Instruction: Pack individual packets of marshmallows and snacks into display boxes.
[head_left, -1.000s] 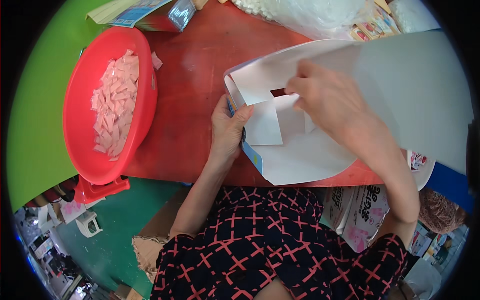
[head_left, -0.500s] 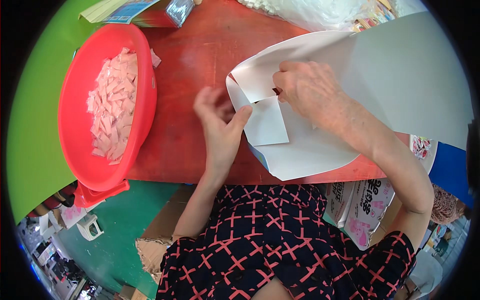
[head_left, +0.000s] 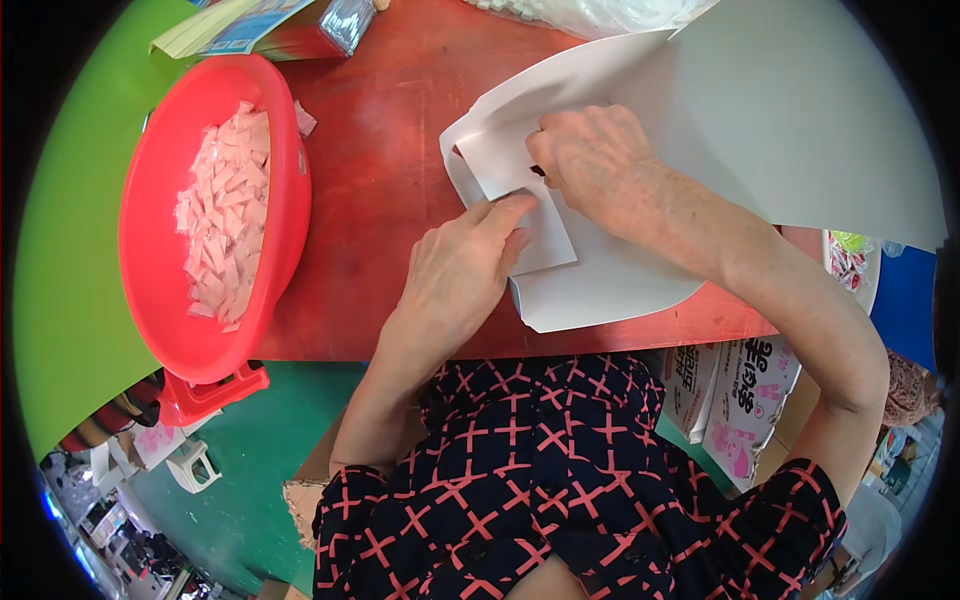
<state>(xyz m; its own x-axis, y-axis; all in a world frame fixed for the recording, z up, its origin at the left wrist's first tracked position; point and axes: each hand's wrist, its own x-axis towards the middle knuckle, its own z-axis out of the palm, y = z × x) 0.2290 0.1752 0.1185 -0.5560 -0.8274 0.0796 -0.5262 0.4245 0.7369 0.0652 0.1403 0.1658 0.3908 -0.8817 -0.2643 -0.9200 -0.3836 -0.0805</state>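
A large white cardboard sheet [head_left: 620,285] lies curled on the red table, with cut flaps at its left end. My right hand [head_left: 590,150] is closed at the upper flap [head_left: 497,150], its thumb and forefinger at a small dark gap in the card. The remaining fingers curl into the palm. My left hand [head_left: 465,255] reaches over the sheet's left edge, closed on the card beside the lower square flap [head_left: 550,240]. Its thumb lies on top near the slit, and some of its fingertips are hidden.
To the left stands a red plastic basin [head_left: 150,250] holding many small pink wrapped pieces [head_left: 230,220]. At the far side are a printed carton [head_left: 270,25] and a clear plastic bag [head_left: 590,15]. Below the table's right side are printed boxes [head_left: 740,400]; a white stool [head_left: 192,468] stands on the green floor.
My left hand has moved right and closed onto the card near the slit. The sheet has shifted slightly left and away, with my right hand still at the upper flap.
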